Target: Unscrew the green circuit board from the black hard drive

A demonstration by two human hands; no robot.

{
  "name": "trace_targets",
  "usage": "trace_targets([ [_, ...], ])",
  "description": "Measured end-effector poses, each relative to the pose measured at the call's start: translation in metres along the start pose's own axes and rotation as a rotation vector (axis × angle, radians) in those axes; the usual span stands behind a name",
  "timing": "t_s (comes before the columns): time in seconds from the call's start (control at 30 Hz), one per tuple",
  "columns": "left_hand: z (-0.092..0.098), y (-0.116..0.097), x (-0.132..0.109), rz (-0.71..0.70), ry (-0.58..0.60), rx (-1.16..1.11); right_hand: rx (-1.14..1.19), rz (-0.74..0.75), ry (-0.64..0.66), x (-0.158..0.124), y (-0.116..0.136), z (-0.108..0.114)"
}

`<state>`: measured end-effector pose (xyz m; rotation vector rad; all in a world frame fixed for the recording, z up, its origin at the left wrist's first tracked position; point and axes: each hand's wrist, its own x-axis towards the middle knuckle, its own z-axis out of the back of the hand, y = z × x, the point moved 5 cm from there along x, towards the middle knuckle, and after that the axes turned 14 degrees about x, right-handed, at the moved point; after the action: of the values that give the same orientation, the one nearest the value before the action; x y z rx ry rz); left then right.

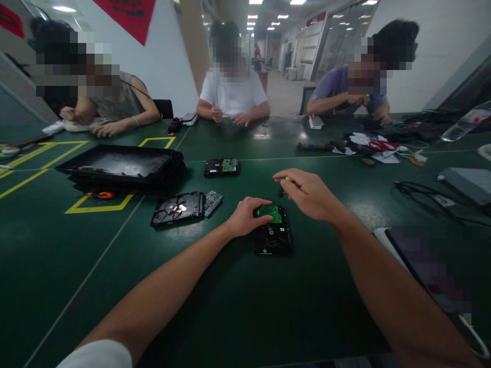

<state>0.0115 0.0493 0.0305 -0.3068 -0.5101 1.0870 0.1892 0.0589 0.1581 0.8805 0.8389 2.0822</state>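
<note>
A black hard drive (273, 239) with a green circuit board (275, 214) lies flat on the dark green table in front of me. My left hand (248, 216) grips its far left part, thumb and fingers around the edge and over the board. In my right hand (312, 194) is a screwdriver (281, 193), yellow at its top, held upright with the tip down at the far right corner of the board. The exact contact of the tip is too small to make out.
Left of the drive lie another hard drive (178, 209) and a loose circuit board (213, 202). Farther back are a third drive (221, 167) and stacked black trays (123, 164). Black cables (418, 197) and a dark-screened device (429, 266) lie right. Several people sit opposite.
</note>
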Motion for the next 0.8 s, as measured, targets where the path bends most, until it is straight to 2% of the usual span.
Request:
trace_targets([
  [0.33, -0.002, 0.003, 0.000, 0.002, 0.010, 0.004, 0.291, -0.128, 0.068, 0.000, -0.013, -0.004],
  [0.6, -0.003, 0.004, -0.001, 0.006, 0.008, 0.006, 0.197, -0.077, 0.028, 0.001, -0.007, 0.001],
  [0.8, -0.003, 0.003, -0.001, 0.012, 0.017, -0.005, 0.239, -0.126, -0.032, 0.002, -0.013, 0.001],
])
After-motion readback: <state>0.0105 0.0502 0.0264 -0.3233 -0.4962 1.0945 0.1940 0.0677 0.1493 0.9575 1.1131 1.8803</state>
